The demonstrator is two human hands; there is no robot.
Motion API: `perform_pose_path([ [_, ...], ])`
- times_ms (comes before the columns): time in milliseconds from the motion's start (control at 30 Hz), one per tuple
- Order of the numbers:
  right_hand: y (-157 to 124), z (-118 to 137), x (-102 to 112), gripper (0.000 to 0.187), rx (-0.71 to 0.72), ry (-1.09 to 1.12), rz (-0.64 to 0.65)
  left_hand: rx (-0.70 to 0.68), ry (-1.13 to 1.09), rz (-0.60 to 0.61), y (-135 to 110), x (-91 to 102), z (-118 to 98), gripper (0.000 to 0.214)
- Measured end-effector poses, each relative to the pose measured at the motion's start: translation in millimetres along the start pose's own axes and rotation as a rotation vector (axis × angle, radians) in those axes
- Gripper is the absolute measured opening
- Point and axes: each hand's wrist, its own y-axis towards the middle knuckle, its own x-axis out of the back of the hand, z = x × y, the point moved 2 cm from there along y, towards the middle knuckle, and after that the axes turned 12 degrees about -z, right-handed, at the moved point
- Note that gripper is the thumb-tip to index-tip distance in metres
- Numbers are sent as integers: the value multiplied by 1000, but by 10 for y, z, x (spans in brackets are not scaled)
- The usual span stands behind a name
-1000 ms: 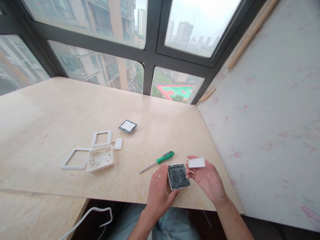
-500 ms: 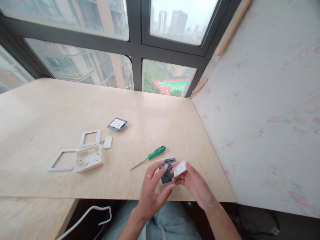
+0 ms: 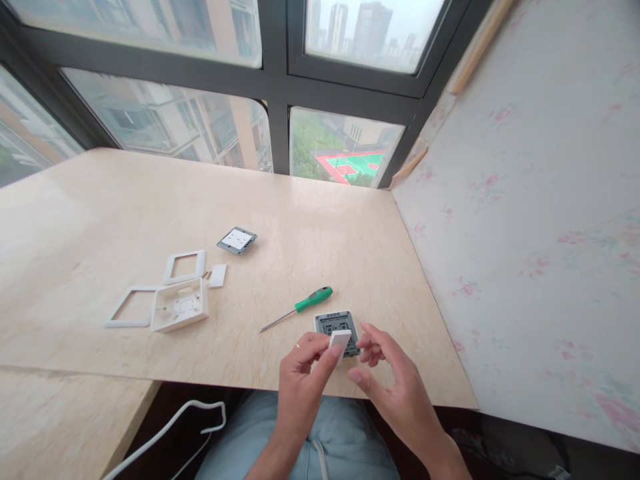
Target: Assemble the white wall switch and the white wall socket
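We are pinching a small white cover between the thumb and fingers of our left hand, and it is tilting up in front of a grey switch at the lower centre of the frame, hiding part of it. Our right hand is hovering at the switch's right side, its thumb spreading away from its curled fingers with nothing between them; we cannot tell whether a fingertip is touching the switch. The switch is lying on the pale tabletop, its inner workings facing up. Just above and to the left of it, a green-handled screwdriver is lying aslant, its tip pointing to the lower left. Left of the frame's centre, a socket is resting apart from the rest. Below it, towards the left, an open white box is sitting beside two white frames, and a second white cover is lying near some screws. A white cable is bending across the lower left.
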Motion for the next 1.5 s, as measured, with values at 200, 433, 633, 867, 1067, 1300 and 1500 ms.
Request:
perform_pose_path([
  [200, -21, 90, 19, 72, 447, -264, 51, 205, -106, 26, -97, -85, 63, 28],
  [433, 45, 0, 50, 69, 474, -299, 69, 59, -3, 81, -164, -150, 57, 28],
  [633, 149, -310, 122, 63, 262, -188, 41, -366, 352, 26, 16, 111, 129, 48],
  [867, 264, -625, 89, 57, 86, -140, 170, -497, 700, 291, 283, 327, 425, 102],
  [1067, 272, -708, 53, 62, -41, -44, 212, -475, 696, 321, 301, 280, 487, 100],
  [1300, 229, -820, 78, 62, -64, 28, 248, -284, 436, 319, 306, 296, 497, 100],
  [1500, 281, -840, 87, 57, -8, 20, 260, -222, 262, 357, 363, 221, 479, 96],
])
